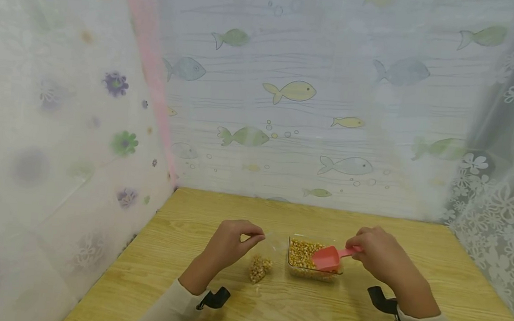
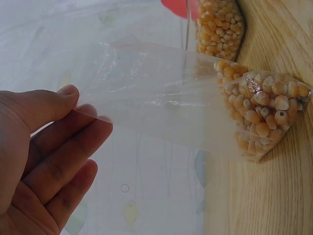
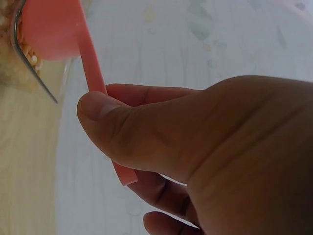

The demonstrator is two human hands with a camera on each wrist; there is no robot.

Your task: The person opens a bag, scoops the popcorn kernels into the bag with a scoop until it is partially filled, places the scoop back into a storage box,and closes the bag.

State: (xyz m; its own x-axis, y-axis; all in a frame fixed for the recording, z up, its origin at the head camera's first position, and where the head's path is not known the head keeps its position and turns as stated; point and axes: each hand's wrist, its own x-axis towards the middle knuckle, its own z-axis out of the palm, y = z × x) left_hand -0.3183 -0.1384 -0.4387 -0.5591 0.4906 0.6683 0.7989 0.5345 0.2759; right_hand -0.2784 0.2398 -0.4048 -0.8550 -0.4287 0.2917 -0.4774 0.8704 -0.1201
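My left hand pinches the upper edge of a clear plastic bag between thumb and fingertips. Corn kernels fill the bag's lower end, close over the table. To the right of the bag stands a clear rectangular container holding more corn kernels. My right hand grips the handle of a pink scoop, thumb on one side and fingers on the other. The scoop's bowl is at the kernels inside the container's right part; its underside is hidden in the head view.
A light wood-grain table carries everything. Behind it hangs a translucent curtain printed with fish, and flower-patterned sheets close off the left and right sides. Dark wrist mounts sit at both sleeves.
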